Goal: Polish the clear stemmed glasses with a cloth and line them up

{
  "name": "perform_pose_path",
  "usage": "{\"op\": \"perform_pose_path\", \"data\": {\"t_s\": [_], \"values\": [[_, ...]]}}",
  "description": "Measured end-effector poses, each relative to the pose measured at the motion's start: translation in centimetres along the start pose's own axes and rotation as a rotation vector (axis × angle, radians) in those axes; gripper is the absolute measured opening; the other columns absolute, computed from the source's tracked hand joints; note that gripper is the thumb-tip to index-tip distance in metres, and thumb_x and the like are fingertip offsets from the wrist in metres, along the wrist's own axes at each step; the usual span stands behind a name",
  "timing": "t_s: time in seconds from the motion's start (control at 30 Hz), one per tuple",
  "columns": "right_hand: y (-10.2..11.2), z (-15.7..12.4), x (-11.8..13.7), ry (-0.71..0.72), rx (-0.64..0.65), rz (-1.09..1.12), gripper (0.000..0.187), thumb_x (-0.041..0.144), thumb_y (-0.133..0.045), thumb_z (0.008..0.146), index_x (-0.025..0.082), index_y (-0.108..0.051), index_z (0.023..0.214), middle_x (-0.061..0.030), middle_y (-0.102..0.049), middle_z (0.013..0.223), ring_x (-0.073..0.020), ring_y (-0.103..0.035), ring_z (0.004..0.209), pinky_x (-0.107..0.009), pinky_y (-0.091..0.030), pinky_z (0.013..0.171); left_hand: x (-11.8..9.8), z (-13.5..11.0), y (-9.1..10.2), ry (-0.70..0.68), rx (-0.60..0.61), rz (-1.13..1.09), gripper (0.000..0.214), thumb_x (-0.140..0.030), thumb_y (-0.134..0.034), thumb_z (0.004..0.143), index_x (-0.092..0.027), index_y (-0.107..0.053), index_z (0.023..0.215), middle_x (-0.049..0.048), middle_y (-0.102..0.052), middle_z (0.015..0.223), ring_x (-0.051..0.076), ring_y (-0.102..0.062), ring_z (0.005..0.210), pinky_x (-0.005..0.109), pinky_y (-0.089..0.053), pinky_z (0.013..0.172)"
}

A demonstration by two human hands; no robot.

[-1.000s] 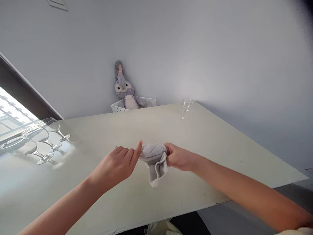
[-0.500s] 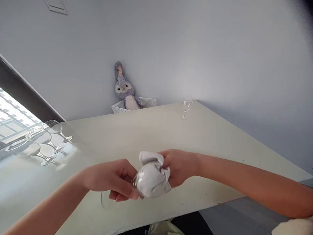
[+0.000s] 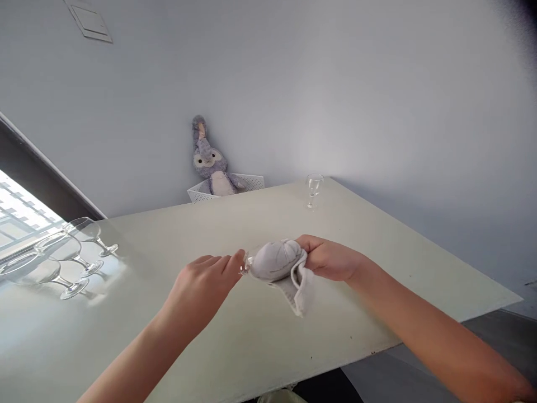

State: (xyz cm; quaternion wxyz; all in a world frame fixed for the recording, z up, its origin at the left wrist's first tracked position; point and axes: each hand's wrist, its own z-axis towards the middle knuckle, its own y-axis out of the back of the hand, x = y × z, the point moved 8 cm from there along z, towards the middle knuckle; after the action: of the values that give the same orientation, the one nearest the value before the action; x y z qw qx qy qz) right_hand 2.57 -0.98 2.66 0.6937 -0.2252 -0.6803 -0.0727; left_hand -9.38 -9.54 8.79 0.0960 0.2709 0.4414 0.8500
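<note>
My left hand point(image 3: 210, 282) is closed around the stem of a wine glass point(image 3: 246, 264), held sideways above the table with its bowl toward the right. A pale cloth point(image 3: 277, 260) is stuffed inside the bowl, and a loose corner of it hangs below the rim. My right hand point(image 3: 329, 256) grips the cloth at the glass's mouth; some of its fingers are hidden by the cloth. The foot of the glass is hidden behind my left hand.
Several stemmed glasses, among them a near one point(image 3: 73, 288), stand at the table's left by the window. Another small glass point(image 3: 314, 190) stands at the far corner. Behind the pale table point(image 3: 176, 235), a plush toy point(image 3: 212, 165) sits in a white basket point(image 3: 251, 182).
Both hands have lifted the glass and cloth up and away from the table's near edge. My left hand has turned, and a cloth corner now hangs down. The view has tilted slightly.
</note>
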Motion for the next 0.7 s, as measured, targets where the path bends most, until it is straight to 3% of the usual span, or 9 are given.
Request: {"op": "perform_pose_path", "data": {"t_s": [0.1, 0.17, 0.23, 0.3, 0.37, 0.47, 0.57, 0.63, 0.7], "values": [[2.7, -2.0, 0.0, 0.088, -0.209, 0.149, 0.017, 0.012, -0.059, 0.06, 0.017, -0.064, 0.075, -0.0007, -0.061, 0.069, -0.0152, -0.056, 0.064, -0.03, -0.048, 0.063, 0.2, -0.2, 0.6, -0.009, -0.125, 0.185, 0.018, -0.009, -0.045, 0.087, -0.012, -0.055, 0.102, -0.0054, -0.054, 0.053, 0.008, -0.048, 0.045, 0.023, -0.03, 0.048], [4.3, -3.5, 1.0, 0.237, -0.422, 0.138, 0.014, 0.015, -0.058, 0.065, 0.021, -0.064, 0.077, -0.0005, -0.063, 0.073, -0.0172, -0.058, 0.069, -0.034, -0.05, 0.067, 0.9, -0.2, 0.5, 0.047, -0.118, 0.261, 0.019, -0.008, -0.046, 0.085, -0.012, -0.057, 0.101, -0.0059, -0.051, 0.049, 0.009, -0.046, 0.043, 0.023, -0.03, 0.046], [4.8, -5.0, 2.5, 0.406, -0.645, -0.03, 0.014, 0.012, -0.054, 0.07, 0.023, -0.063, 0.073, 0.0008, -0.064, 0.074, -0.019, -0.06, 0.075, -0.036, -0.05, 0.072, 1.5, 0.0, 0.0, 0.111, -0.059, 0.261, 0.018, -0.008, -0.046, 0.084, -0.013, -0.058, 0.097, -0.0057, -0.049, 0.048, 0.009, -0.045, 0.041, 0.023, -0.027, 0.043], [2.8, -5.3, 4.1, 0.514, -0.717, -0.39, 0.021, 0.008, -0.049, 0.074, 0.023, -0.064, 0.071, 0.0001, -0.066, 0.08, -0.0219, -0.061, 0.087, -0.039, -0.049, 0.08, 1.8, 0.2, -0.7, 0.167, 0.018, 0.213, 0.016, -0.008, -0.046, 0.082, -0.015, -0.059, 0.089, -0.0055, -0.048, 0.046, 0.01, -0.044, 0.039, 0.024, -0.023, 0.041], [-0.9, -3.8, 4.7, 0.529, -0.578, -0.847, 0.035, 0.003, -0.043, 0.078, 0.025, -0.068, 0.087, -0.0017, -0.066, 0.107, -0.0256, -0.053, 0.112, -0.046, -0.04, 0.095, 1.6, 0.5, -1.3, 0.189, 0.078, 0.153, 0.016, -0.006, -0.046, 0.077, -0.016, -0.058, 0.072, -0.0051, -0.045, 0.043, 0.01, -0.041, 0.037, 0.024, -0.021, 0.04], [-4.7, -1.2, 4.1, 0.473, -0.314, -1.284, 0.059, -0.003, -0.036, 0.079, 0.03, -0.055, 0.125, 0.0002, -0.038, 0.145, -0.0262, -0.027, 0.136, -0.053, -0.023, 0.107, 0.9, 0.9, -1.6, 0.149, 0.074, 0.083, 0.023, 0.003, -0.044, 0.062, -0.017, -0.045, 0.05, -0.0035, -0.043, 0.04, 0.01, -0.041, 0.037, 0.023, -0.022, 0.04], [-4.6, 0.4, 4.7, 0.426, -0.211, -1.276, 0.063, -0.005, -0.037, 0.077, 0.031, -0.051, 0.127, -0.0004, -0.041, 0.143, -0.0228, -0.039, 0.127, -0.043, -0.033, 0.101, 0.1, 0.7, -1.5, 0.069, 0.02, 0.124, 0.027, 0.009, -0.038, 0.056, -0.016, -0.047, 0.051, -0.0028, -0.045, 0.043, 0.01, -0.043, 0.038, 0.023, -0.026, 0.042], [-3.1, 1.4, 5.0, 0.332, -0.16, -1.144, 0.058, -0.003, -0.039, 0.072, 0.028, -0.057, 0.119, -0.0019, -0.058, 0.123, -0.0202, -0.055, 0.104, -0.034, -0.043, 0.086, -0.4, 0.4, -1.9, 0.027, 0.014, 0.206, 0.032, 0.01, -0.037, 0.065, -0.013, -0.059, 0.066, -0.0037, -0.045, 0.045, 0.01, -0.042, 0.038, 0.025, -0.026, 0.043], [-1.3, 2.4, 4.4, 0.188, -0.109, -0.974, 0.049, 0.0, -0.043, 0.068, 0.024, -0.061, 0.108, -0.0008, -0.065, 0.095, -0.0179, -0.058, 0.081, -0.029, -0.044, 0.069, -0.8, -0.1, -2.3, 0.009, 0.012, 0.266, 0.034, 0.006, -0.037, 0.075, -0.009, -0.064, 0.089, -0.0049, -0.045, 0.046, 0.01, -0.042, 0.038, 0.025, -0.027, 0.043]]}}
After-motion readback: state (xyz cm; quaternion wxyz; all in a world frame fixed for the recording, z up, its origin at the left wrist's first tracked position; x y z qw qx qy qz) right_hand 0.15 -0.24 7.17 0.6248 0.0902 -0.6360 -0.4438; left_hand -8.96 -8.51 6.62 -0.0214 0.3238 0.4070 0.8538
